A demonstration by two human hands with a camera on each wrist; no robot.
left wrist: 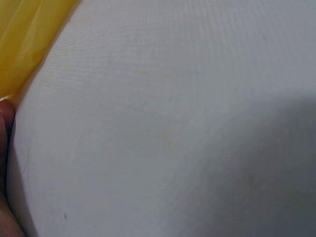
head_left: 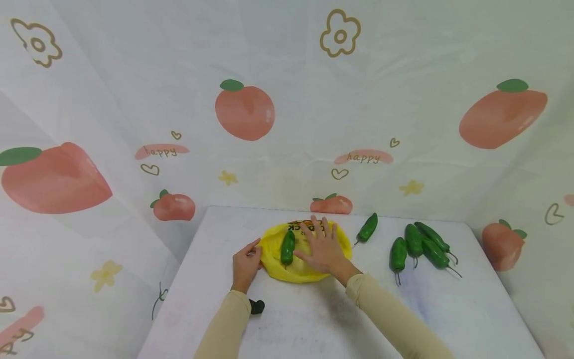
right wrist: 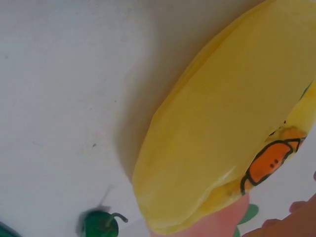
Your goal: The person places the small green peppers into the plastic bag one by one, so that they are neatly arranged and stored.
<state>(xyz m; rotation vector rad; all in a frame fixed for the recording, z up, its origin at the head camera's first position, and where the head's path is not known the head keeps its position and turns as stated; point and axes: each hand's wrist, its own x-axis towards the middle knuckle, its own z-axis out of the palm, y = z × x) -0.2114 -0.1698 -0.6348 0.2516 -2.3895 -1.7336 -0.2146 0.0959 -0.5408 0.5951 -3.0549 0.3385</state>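
A yellow plastic bag [head_left: 275, 271] with dark lettering stands with its mouth spread wide in the head view. One green pepper [head_left: 288, 248] shows within its rim. At the bag's left edge my left hand [head_left: 245, 264] pinches the plastic; the left wrist view catches only part of its fingers [left wrist: 7, 116] beside the yellow film. My right hand [head_left: 324, 250] is spread flat over the right part of the mouth, fingers splayed, holding nothing. An orange printed figure [right wrist: 269, 162] marks the bag's side in the right wrist view.
Another green pepper [head_left: 367, 228] lies just right of the bag. Several more green peppers [head_left: 413, 239] with long stems are grouped farther right on the white table [head_left: 305, 324]. A small dark object [head_left: 257, 306] shows beside the left sleeve. A printed fabric backdrop [head_left: 287, 164] rises behind.
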